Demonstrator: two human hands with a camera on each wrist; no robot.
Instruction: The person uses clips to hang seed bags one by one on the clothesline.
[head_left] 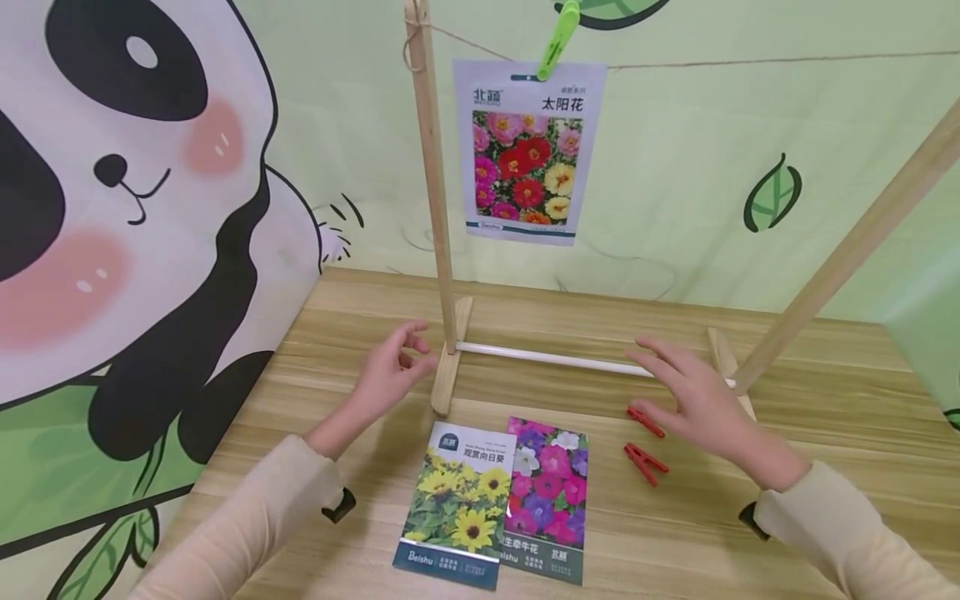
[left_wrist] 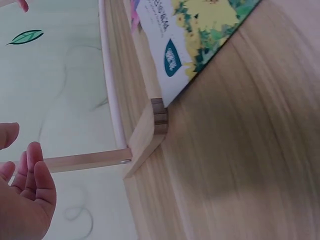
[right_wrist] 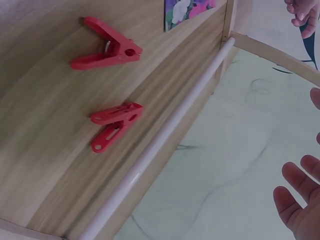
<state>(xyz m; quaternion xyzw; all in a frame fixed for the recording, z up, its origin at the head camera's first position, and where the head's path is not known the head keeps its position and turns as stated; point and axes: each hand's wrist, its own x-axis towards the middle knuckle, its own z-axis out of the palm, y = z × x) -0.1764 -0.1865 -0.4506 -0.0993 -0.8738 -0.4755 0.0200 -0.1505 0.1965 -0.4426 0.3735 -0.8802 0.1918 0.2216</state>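
Note:
My left hand [head_left: 393, 367] hovers beside the left upright of a wooden stand [head_left: 433, 167], fingers loosely bent around nothing. Over the right end of the stand's white rod [head_left: 555, 357], my right hand [head_left: 705, 404] spreads its fingers and holds nothing. Two red clothespins [head_left: 647, 463] lie on the table just left of that hand; the right wrist view shows both clearly. A seed packet with mixed flowers [head_left: 528, 167] hangs from the twine, held by a green clothespin [head_left: 558, 37]. Below, a yellow sunflower packet [head_left: 457, 508] partly overlaps a pink and purple flower packet [head_left: 551, 492].
Twine [head_left: 750, 61] runs across the top from the left upright toward the right. A slanting right upright [head_left: 847, 250] rises from its wooden foot. Behind the wooden table [head_left: 300, 500] stands a pale green backdrop with a printed panda [head_left: 150, 208] at left.

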